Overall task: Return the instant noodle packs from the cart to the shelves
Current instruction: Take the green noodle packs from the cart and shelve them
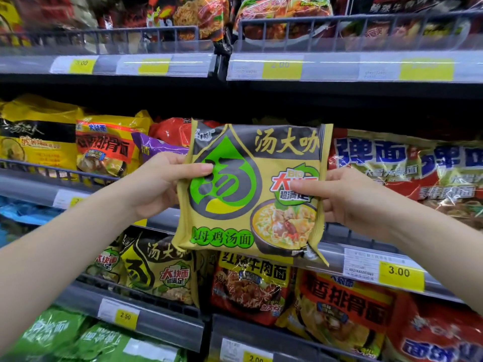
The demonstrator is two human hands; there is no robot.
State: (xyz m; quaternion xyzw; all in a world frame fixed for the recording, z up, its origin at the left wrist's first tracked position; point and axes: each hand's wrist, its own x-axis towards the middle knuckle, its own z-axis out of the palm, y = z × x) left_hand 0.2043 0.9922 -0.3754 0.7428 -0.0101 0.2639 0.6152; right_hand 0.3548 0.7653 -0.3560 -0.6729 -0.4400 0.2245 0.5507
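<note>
Forearms nearest the lens, both reaching up and in from the bottom corners. Left hand (159,182) grasps the left edge of the yellow-green noodle pack (254,190), thumb across the front, fingers behind. Right hand (345,197) pinches the right edge the same way, thumb on the print. Both grips clenched on the pack, neither released.

Pack is held in the air, face toward the camera, slightly tilted, in front of the middle shelf (337,250); not touching any shelf from what shows.

Shelving fills the whole background, wire rails along the front edges. Top shelf (339,66): dark red packs, blurred. Middle shelf: yellow packs (104,145) on the left, red-and-blue packs (407,165) on the right. Lower shelf: matching yellow-green packs (159,270) just below-left of the held one, red beef packs (251,286) beside them. Green packs (52,333) bottom left.

Yellow price tag (401,275) reads 3.00; another tag (125,316) reads 2.50.
</note>
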